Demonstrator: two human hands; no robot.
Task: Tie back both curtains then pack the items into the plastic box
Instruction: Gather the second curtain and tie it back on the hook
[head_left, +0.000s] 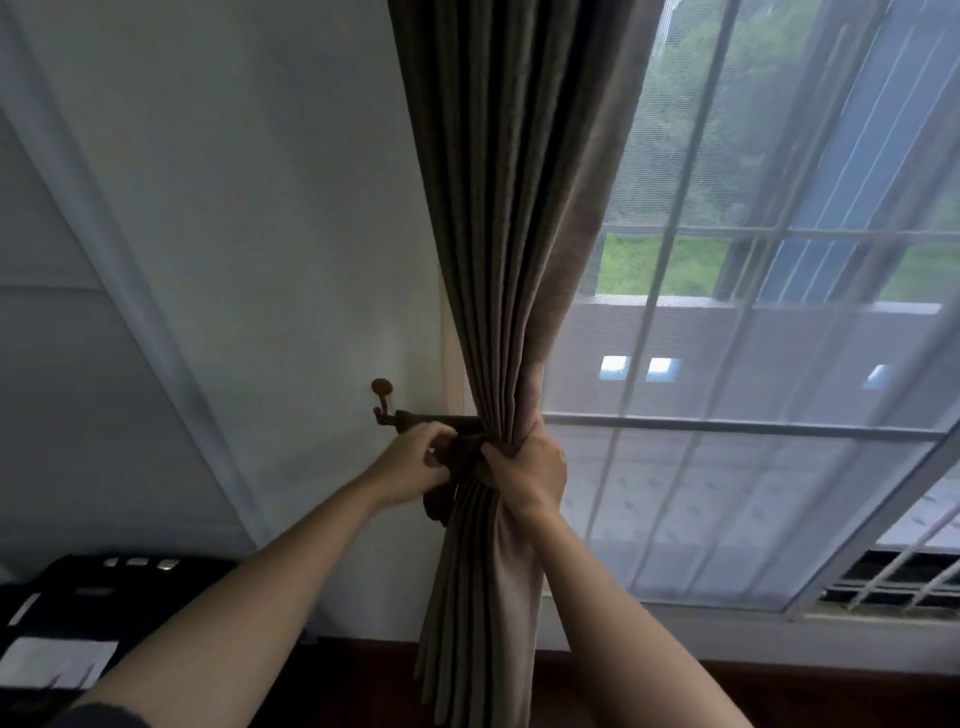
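Head view, single frame. The curtain (498, 218) — grey-brown, heavy, pleated — hangs from the top centre of the frame down to the bottom centre, gathered into a narrow bundle just below mid-height. It lies between the white wall (260, 208) on the left and the window (779, 312) on the right, which is covered by a sheer white layer.

Right hand (530, 467), centre of frame: fingers wrapped around the gathered curtain from the right side, pressed together on the fabric, squeezing the pleats.

Left hand (410, 465), just left of the bundle: fingers curled and pinching a dark tieback strap (441, 422). The strap runs level from the curtain leftward to a small brown wall hook (383, 402) with a round knob, left of centre. A dark fold of the strap shows between the two hands and below the left one; whether it is fully looped around the curtain cannot be told — the hands cover that part.

Lower left corner: a black object (104, 597) with white labels, too blurred to identify. The floor along the bottom edge is dark.
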